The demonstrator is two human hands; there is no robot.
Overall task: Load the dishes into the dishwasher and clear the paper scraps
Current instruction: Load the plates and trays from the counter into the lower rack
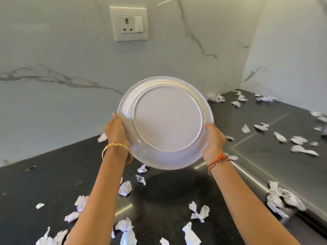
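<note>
A large white plate [166, 121] is held up in the air above the dark countertop [58, 177], tilted so its underside faces me. My left hand [115, 129] grips its left rim and my right hand [214, 138] grips its right rim. Several crumpled white paper scraps [125, 188] lie scattered over the counter below and around my arms, with more paper scraps [281, 198] at the right. No dishwasher is in view.
A white marble wall with a socket and switch plate [130, 23] rises behind the counter and turns a corner at the right. A steel surface [276, 138] with more scraps joins the counter on the right.
</note>
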